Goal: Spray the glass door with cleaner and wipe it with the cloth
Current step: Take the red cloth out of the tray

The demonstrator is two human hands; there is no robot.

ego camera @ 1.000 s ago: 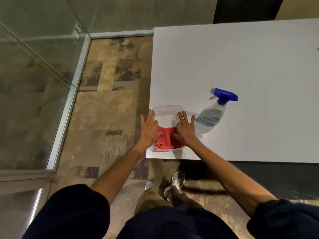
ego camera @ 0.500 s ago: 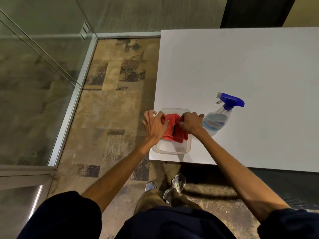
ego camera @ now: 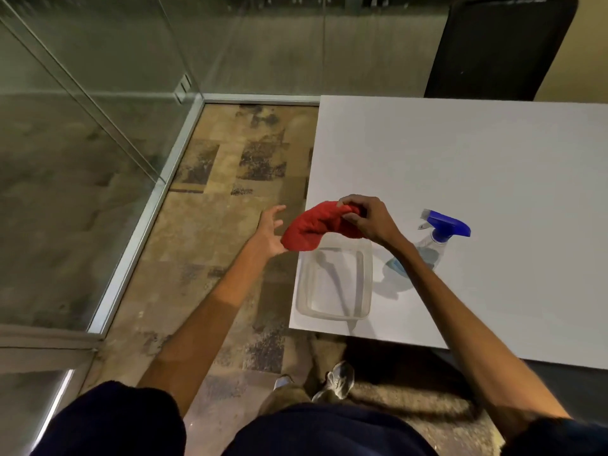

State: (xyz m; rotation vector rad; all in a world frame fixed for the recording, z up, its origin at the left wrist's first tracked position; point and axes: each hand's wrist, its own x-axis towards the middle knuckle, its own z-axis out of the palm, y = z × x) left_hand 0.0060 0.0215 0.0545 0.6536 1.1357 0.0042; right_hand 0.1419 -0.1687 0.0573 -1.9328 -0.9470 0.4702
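Seen from the head camera, the red cloth (ego camera: 312, 227) is pinched at one end by the curled fingers and thumb of the right hand (ego camera: 368, 218). From that grip the cloth arches away to the left and droops, its free end hanging beside the palm of the left hand (ego camera: 268, 232). The left hand is held with fingers spread and nothing clasped in them; whether its palm touches the cloth's end cannot be told.

Directly below the grip, a clear plastic tub (ego camera: 304, 291) is seen on the near left corner of the white table (ego camera: 477, 159), with nothing visible inside it. Just to the right of the gripping hand, behind its wrist, a spray bottle (ego camera: 434, 240) with a blue trigger head stands upright on the table; a little blue liquid is seen in its clear body. The bottle is touched by neither hand.

Well to the left of the grip, past a strip of patterned carpet (ego camera: 214, 225), glass panels (ego camera: 65, 209) in metal frames are seen. Far beyond the grip, behind the table, a black chair back (ego camera: 500, 44) is visible. Below the grip, near the bottom, the person's shoes (ego camera: 339, 380) are seen on the floor.
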